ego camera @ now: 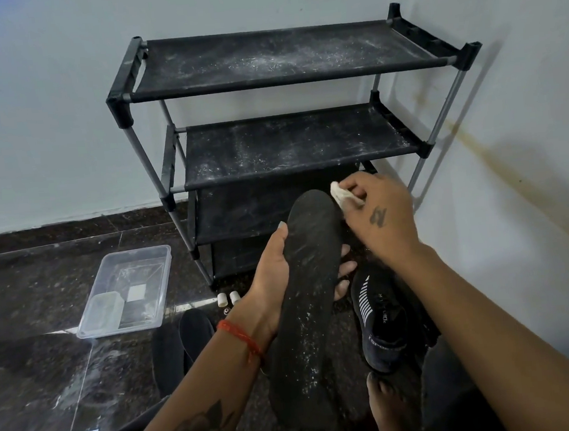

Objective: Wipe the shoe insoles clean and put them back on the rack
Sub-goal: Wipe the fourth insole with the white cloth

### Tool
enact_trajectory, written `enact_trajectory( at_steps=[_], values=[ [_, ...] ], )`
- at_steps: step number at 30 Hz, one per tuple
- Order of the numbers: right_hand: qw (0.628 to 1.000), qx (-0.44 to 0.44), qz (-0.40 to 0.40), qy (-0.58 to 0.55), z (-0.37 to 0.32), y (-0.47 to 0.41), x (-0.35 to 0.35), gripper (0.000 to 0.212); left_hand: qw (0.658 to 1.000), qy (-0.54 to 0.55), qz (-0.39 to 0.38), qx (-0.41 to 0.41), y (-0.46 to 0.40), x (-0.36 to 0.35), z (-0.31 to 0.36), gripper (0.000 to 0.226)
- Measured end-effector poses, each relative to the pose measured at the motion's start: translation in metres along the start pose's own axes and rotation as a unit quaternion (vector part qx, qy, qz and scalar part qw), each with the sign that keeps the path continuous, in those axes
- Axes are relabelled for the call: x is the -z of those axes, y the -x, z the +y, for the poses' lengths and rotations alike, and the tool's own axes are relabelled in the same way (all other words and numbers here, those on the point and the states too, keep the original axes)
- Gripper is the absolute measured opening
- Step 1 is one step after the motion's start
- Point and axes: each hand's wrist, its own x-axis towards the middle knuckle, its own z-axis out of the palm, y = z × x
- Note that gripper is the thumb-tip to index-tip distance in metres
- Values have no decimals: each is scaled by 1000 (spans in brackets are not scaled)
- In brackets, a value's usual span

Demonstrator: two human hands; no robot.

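Fingers [344, 266] of the left hand [271, 278] curl under the long black dusty insole [308, 282]; the right hand [379, 214] pinches a small white cloth [341, 195] beside its tip.

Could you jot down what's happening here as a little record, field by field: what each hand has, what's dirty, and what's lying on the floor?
left hand: grips the long black insole, speckled with white dust
right hand: pinches a small white cloth wad at the insole's top end
rack: black fabric shoe rack against the wall, shelves dusty and bare
floor, left: clear plastic tray, two small white caps, second black insole
floor, right: dark navy sneaker with white stripes
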Motion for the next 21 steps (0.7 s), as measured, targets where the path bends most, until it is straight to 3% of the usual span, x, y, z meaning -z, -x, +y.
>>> enact_trajectory(
  at_steps=[2, 6, 8, 11, 14, 18, 21],
  values=[
    [998, 56, 12, -23, -13, 4, -1, 23, 1000, 2, -7, -11, 0, -1, 1, 66],
    [980, 192, -53, -17, -29, 18, -14, 23, 1000, -3, -25, -10, 1, -2, 1, 60],
    [984, 171, -50, 5, -23, 13, -14, 23, 999, -8, -35, -2, 1, -1, -1, 64],
    [997, 55, -34, 33, -7, 3, -3, 22, 999, -7, -36, 12, 1, -1, -2, 71],
    [1000, -20, 3, -17, 3, -3, 4, 23, 1000, 9, -21, 6, 1, 2, 1, 71],
    [987, 45, -47, -146, -25, 5, -4, 20, 1000, 15, -12, -3, 1, 1, 4, 65],
    [980, 114, -85, -136, -36, 16, -14, 17, 1000, 19, -4, -11, 2, -1, 4, 61]
  ],
)
